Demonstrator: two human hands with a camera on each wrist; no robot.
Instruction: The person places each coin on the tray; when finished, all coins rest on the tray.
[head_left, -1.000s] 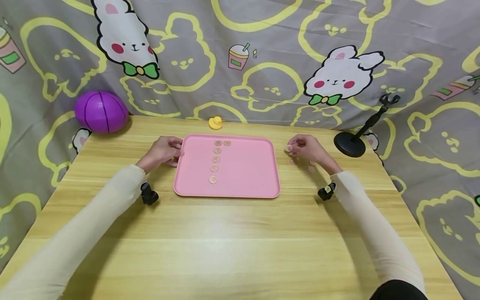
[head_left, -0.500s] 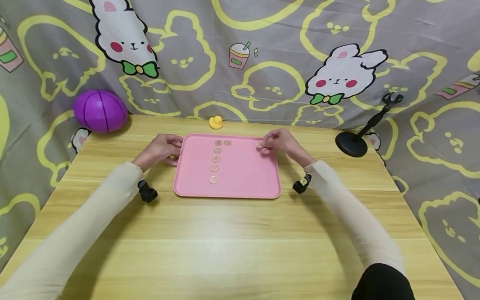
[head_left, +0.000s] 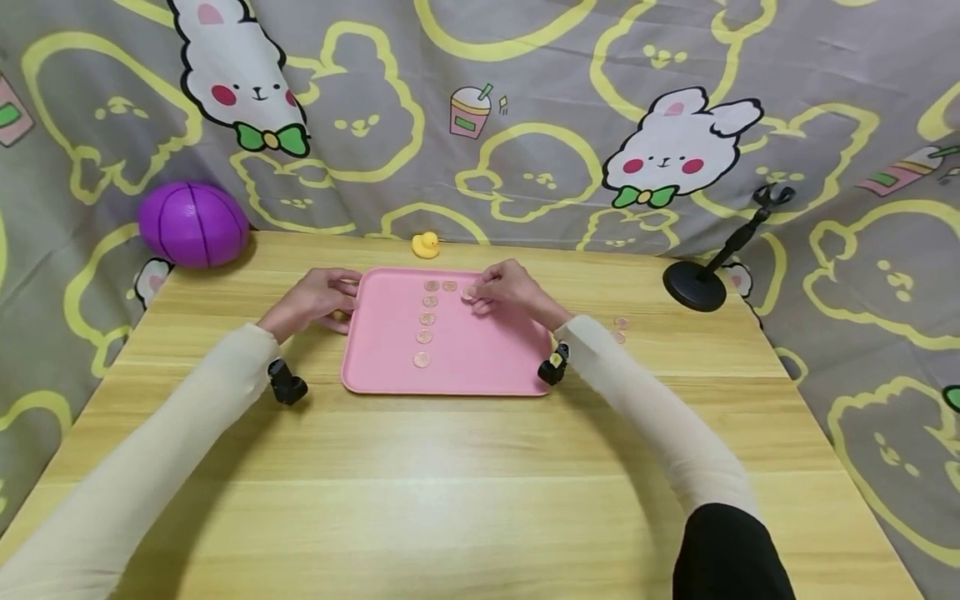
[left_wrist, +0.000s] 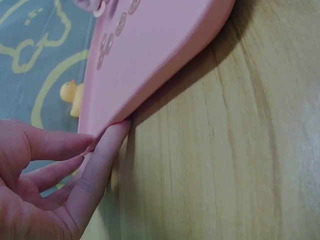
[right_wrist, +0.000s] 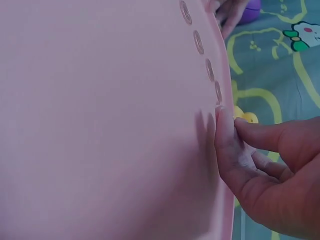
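A pink tray (head_left: 480, 379) lies on the wooden table. Coins on it form a column, with one coin (head_left: 423, 337) low in the line, and another coin (head_left: 449, 286) sits beside the top one. My right hand (head_left: 507, 287), over the tray's far part, pinches a coin (head_left: 468, 293) between thumb and fingers, just right of that top pair. In the right wrist view the fingers mostly hide this coin. At the tray's left side, my left hand (head_left: 318, 302) grips the rim, its thumb and finger (left_wrist: 102, 155) meeting at the corner in the left wrist view.
Two loose coins (head_left: 621, 322) lie on the table right of the tray. Behind it sits a yellow toy duck (head_left: 426, 245). A purple ball (head_left: 193, 225) stands at the back left, a black stand (head_left: 694, 285) at the back right. Patterned cloth (head_left: 540, 100) hangs behind the table.
My right hand has carried a coin leftward from the table beside the tray, across the right rim, to the row at the far side. The left hand has stayed at the left rim.
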